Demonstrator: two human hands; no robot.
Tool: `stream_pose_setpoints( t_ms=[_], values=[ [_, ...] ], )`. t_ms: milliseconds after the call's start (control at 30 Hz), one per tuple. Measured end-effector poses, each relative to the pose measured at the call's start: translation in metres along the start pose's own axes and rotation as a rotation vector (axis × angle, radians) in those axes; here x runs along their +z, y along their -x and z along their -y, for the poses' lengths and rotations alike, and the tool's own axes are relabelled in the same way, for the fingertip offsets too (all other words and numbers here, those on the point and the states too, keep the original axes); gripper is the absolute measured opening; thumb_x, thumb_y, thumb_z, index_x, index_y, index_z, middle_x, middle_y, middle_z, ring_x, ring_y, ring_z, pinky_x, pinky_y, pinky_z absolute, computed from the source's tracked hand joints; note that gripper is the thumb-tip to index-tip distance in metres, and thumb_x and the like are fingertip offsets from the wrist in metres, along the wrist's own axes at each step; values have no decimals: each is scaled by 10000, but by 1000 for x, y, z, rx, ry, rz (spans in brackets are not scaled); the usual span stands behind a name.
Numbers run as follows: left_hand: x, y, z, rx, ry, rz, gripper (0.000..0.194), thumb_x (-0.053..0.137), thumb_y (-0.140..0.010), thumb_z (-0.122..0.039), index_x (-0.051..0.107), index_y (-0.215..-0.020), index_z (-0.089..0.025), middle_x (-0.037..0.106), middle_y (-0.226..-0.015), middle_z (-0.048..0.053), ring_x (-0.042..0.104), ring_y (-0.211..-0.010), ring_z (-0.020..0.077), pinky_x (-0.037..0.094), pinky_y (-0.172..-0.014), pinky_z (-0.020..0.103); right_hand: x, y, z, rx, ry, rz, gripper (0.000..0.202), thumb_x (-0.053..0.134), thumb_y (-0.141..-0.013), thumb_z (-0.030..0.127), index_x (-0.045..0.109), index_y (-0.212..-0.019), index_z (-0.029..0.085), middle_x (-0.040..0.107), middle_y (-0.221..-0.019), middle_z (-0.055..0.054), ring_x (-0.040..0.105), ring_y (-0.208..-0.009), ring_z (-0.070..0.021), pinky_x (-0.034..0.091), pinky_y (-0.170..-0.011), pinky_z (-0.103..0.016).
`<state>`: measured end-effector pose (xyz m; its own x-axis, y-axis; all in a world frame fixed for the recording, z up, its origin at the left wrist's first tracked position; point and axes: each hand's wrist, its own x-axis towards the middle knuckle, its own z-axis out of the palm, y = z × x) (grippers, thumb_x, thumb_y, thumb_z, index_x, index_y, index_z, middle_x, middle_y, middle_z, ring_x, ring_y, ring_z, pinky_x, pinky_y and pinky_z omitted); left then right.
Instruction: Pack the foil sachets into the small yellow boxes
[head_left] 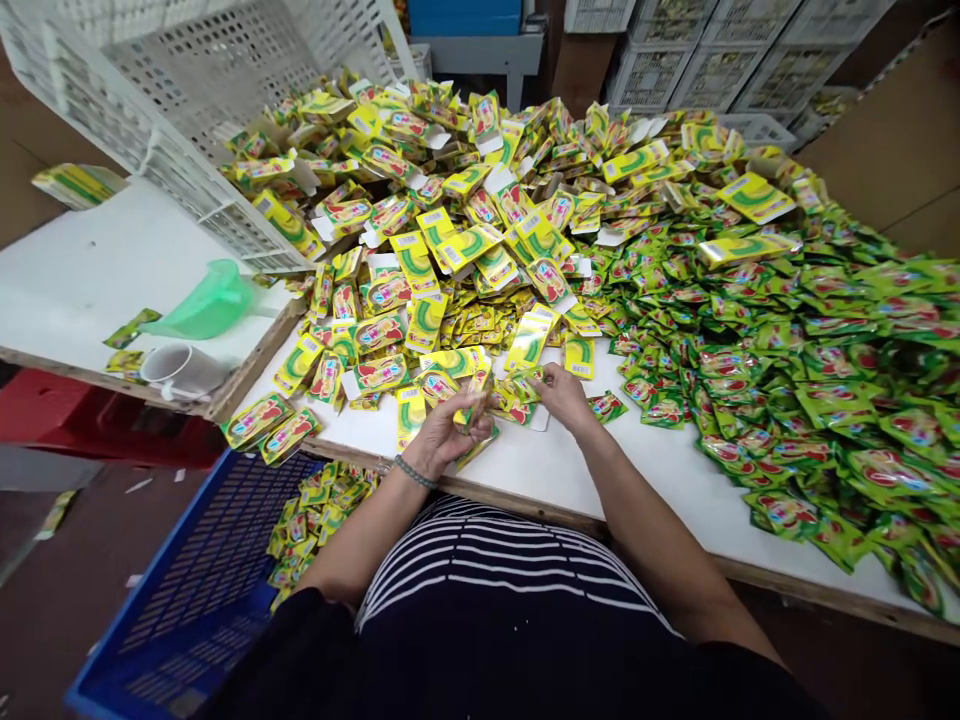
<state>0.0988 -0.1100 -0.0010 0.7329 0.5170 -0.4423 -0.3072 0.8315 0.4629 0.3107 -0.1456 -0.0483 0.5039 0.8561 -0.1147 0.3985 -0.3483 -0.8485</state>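
My left hand (450, 432), with a beaded bracelet at the wrist, is closed around a small yellow carton (478, 385) near the table's front edge. To its right, my right hand (564, 396) pinches a small green-and-yellow packet (527, 384) between thumb and fingertips. Several more packets lie between the hands, partly hidden. Beyond them spreads a heap of yellow cartons (412, 262), many with white end flaps standing up. Small yellow packets (476, 325) show in the middle of the heap. Larger green sachets (750, 370) are piled at the right.
A white plastic crate (180, 130) lies tipped at the back left, next to the cartons. A green scoop (214, 300) and a white mug (180, 368) stand on the left board. Below, a blue crate (187, 570) holds filled packets. Stacked white crates (690, 50) are at the back.
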Motion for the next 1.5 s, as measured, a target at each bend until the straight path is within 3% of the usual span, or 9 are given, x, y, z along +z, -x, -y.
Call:
stream_pose_setpoints(
  t_ms=[133,267,400,533,867,967,1133,1300,1500],
  values=[
    [-6,-1,-1,-37,-48,-2,260,634,-660,-198,665,-896,-93,711,-849,93,635,-665,137,494,-584,212,-9,9,-5,-94,-190,-31,370,632,-709,575,495,-750,234,603,-699,-12,587,-741,-202,488,-678,-330],
    [-7,-4,1,-66,-140,32,263,630,-676,-226,683,-876,-64,731,-855,124,682,-760,201,533,-725,289,-33,16,0,-165,-372,73,365,683,-724,498,523,-928,241,650,-819,-15,627,-789,-194,520,-757,-350],
    [-1,-8,12,-52,-330,32,301,773,-627,-200,675,-891,-92,729,-815,90,661,-676,159,500,-697,268,-49,20,10,-237,-272,175,328,681,-755,456,567,-973,239,668,-881,-24,629,-841,-196,521,-787,-348],
    [1,-11,17,70,-491,-22,397,846,-587,-270,669,-900,-102,720,-865,58,635,-725,123,473,-729,241,-52,26,22,-271,-283,64,290,633,-788,430,574,-1002,244,675,-957,-38,633,-878,-201,507,-812,-340],
    [-3,-12,23,141,-596,-1,411,833,-620,-320,689,-957,-133,700,-896,42,626,-782,135,471,-752,255,-66,33,49,-399,335,266,207,479,-842,281,639,-965,234,684,-817,-44,594,-724,-216,420,-669,-309],
    [-3,-14,26,170,-643,-7,400,785,-680,-383,697,-982,-136,691,-844,34,602,-728,126,455,-701,240,-65,33,51,-407,388,257,217,484,-837,268,651,-973,234,686,-795,-45,595,-710,-221,407,-658,-304],
    [-3,-15,26,259,-753,12,371,699,-757,-449,710,-1001,-169,691,-879,32,594,-785,153,453,-694,235,-51,40,49,-351,291,93,220,499,-835,282,662,-973,230,697,-835,-49,616,-759,-230,430,-686,-309],
    [-9,-12,26,233,-772,55,359,657,-794,-459,716,-976,-155,689,-903,36,589,-805,150,450,-746,243,-39,50,35,-344,154,103,185,522,-828,295,660,-931,225,691,-854,-42,619,-785,-221,463,-728,-326],
    [-10,-7,28,268,-832,23,297,646,-813,-422,725,-953,-172,683,-871,22,577,-790,149,447,-746,243,-30,55,35,-414,173,72,139,539,-808,252,667,-856,227,682,-899,-67,621,-850,-235,481,-794,-365]
  ],
)
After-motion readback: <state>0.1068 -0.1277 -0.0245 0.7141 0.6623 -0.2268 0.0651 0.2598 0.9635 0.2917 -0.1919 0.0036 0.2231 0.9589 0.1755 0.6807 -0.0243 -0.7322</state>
